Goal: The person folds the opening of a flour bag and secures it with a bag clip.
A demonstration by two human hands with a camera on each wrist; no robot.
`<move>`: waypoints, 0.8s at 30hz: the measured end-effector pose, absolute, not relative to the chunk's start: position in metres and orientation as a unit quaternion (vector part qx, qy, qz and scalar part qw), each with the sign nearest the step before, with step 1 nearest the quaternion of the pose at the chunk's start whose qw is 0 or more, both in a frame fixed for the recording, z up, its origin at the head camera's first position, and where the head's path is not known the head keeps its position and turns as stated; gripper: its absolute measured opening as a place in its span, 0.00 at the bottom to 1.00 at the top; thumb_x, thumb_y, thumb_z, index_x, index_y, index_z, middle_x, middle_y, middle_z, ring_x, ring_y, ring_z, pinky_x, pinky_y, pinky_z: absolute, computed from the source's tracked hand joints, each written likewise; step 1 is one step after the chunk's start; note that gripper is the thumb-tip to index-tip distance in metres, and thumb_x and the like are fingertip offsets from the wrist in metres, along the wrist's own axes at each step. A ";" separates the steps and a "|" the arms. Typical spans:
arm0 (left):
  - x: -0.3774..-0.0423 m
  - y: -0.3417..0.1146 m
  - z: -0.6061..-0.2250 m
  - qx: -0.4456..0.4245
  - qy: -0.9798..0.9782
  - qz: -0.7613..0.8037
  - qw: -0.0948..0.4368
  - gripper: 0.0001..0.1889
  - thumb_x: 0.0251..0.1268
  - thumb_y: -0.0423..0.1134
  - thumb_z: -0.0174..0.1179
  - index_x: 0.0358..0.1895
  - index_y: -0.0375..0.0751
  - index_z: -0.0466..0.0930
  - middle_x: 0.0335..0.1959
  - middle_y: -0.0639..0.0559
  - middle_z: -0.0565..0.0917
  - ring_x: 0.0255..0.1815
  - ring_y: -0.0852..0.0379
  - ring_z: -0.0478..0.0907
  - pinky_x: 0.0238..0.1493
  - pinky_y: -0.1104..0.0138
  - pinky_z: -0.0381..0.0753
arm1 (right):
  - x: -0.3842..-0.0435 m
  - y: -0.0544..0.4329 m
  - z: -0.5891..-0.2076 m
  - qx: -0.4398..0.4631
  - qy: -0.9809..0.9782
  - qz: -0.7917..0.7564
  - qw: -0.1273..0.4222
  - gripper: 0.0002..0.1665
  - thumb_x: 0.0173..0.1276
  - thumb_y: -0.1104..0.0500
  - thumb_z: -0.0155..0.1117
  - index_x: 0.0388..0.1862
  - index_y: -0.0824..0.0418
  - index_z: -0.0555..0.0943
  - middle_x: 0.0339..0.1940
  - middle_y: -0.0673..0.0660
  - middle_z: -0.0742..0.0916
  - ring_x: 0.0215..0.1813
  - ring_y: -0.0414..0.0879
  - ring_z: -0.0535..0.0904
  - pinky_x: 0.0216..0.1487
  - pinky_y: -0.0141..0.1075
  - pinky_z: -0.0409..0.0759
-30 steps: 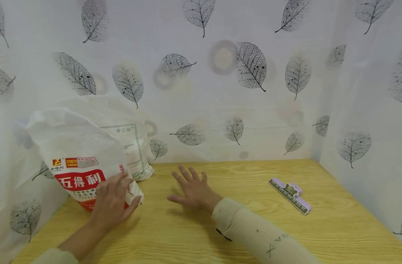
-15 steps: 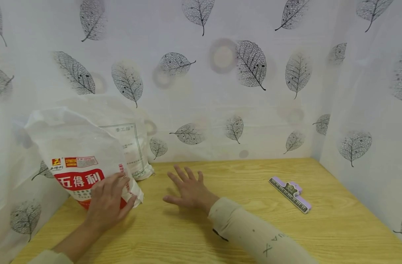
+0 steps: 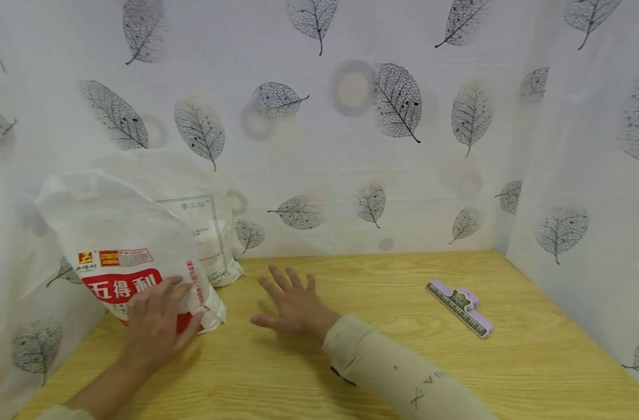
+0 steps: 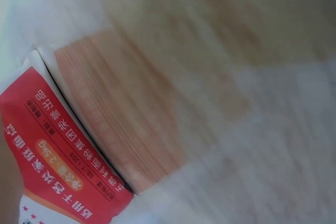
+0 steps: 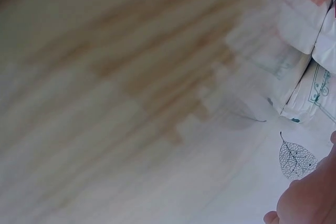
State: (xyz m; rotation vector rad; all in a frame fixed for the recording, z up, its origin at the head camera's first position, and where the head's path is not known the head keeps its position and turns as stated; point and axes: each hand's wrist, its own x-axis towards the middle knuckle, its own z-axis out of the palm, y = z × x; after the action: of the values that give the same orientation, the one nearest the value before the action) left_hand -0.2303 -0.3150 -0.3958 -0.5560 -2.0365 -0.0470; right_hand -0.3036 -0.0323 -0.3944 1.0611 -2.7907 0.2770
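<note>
A white and red flour bag [image 3: 121, 230] stands upright with its top loose, at the left of the table in the head view. My left hand [image 3: 153, 324] lies against its lower front, fingers relaxed over the red print. In the left wrist view the bag's red lower panel [image 4: 58, 156] shows beside a blurred sliver of hand. My right hand [image 3: 293, 306] is to the right of the bag, fingers spread and holding nothing, low over the table; whether it touches the wood I cannot tell. Behind the flour bag leans a second white bag with green print [image 3: 206, 236].
A purple sealing clip [image 3: 458, 307] with a piano-key pattern lies on the right of the wooden table [image 3: 403, 373]. White curtains with grey leaf prints [image 3: 298, 157] hang along the back and sides.
My left hand has slid a little left and down across the flour bag's front. The right hand has drifted slightly left. Bags and clip stay put.
</note>
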 end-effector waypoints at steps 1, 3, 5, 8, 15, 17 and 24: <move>-0.230 -0.317 -0.396 -0.229 -0.839 -0.019 0.493 0.36 0.72 0.63 0.40 0.57 0.30 0.72 0.59 0.29 0.71 0.54 0.32 0.64 0.49 0.44 0.58 | -0.303 -0.033 -0.394 0.355 -0.927 0.092 0.074 0.51 0.68 0.21 0.41 0.82 0.43 0.51 0.85 0.52 0.50 0.82 0.61 0.50 0.68 0.72 0.53; -0.229 -0.320 -0.396 -0.229 -0.839 -0.018 0.493 0.36 0.72 0.63 0.40 0.57 0.30 0.72 0.58 0.28 0.71 0.55 0.32 0.64 0.49 0.44 0.57 | -0.302 -0.035 -0.395 0.358 -0.926 0.092 0.079 0.51 0.68 0.21 0.42 0.82 0.43 0.51 0.85 0.52 0.50 0.82 0.60 0.50 0.68 0.72 0.53; -0.229 -0.322 -0.396 -0.230 -0.838 -0.016 0.494 0.36 0.72 0.63 0.39 0.57 0.29 0.72 0.58 0.28 0.71 0.55 0.32 0.64 0.49 0.44 0.57 | -0.301 -0.037 -0.395 0.358 -0.926 0.088 0.080 0.51 0.68 0.21 0.41 0.82 0.43 0.51 0.85 0.51 0.50 0.82 0.60 0.50 0.69 0.72 0.53; -0.228 -0.327 -0.395 -0.234 -0.834 -0.017 0.499 0.36 0.72 0.62 0.40 0.56 0.28 0.73 0.57 0.27 0.71 0.55 0.32 0.63 0.49 0.44 0.57 | -0.300 -0.039 -0.395 0.357 -0.927 0.088 0.076 0.51 0.68 0.20 0.41 0.82 0.41 0.50 0.85 0.50 0.48 0.82 0.59 0.49 0.69 0.71 0.52; -0.229 -0.339 -0.394 -0.234 -0.824 -0.011 0.515 0.35 0.73 0.62 0.40 0.56 0.28 0.73 0.57 0.27 0.70 0.56 0.31 0.62 0.50 0.41 0.55 | -0.296 -0.046 -0.394 0.358 -0.928 0.085 0.063 0.52 0.67 0.19 0.39 0.83 0.40 0.46 0.85 0.49 0.46 0.82 0.60 0.49 0.69 0.72 0.52; -0.228 -0.344 -0.393 -0.230 -0.825 -0.010 0.517 0.35 0.73 0.62 0.40 0.56 0.28 0.73 0.58 0.26 0.70 0.56 0.31 0.62 0.50 0.41 0.54 | -0.296 -0.049 -0.395 0.360 -0.927 0.086 0.061 0.52 0.67 0.19 0.39 0.83 0.40 0.46 0.85 0.49 0.46 0.82 0.60 0.49 0.69 0.72 0.52; -0.225 -0.356 -0.392 -0.215 -0.832 0.002 0.512 0.37 0.74 0.62 0.38 0.58 0.25 0.70 0.59 0.25 0.67 0.55 0.32 0.61 0.48 0.41 0.54 | -0.294 -0.060 -0.398 0.358 -0.929 0.075 0.061 0.52 0.66 0.18 0.38 0.83 0.39 0.47 0.85 0.48 0.46 0.82 0.59 0.49 0.70 0.71 0.52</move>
State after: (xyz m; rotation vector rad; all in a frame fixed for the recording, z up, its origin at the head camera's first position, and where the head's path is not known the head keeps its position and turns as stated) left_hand -0.2247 -0.3556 -0.3920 -0.5163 -2.0021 0.0054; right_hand -0.2945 -0.0596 -0.3978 1.0839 -2.8082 0.2262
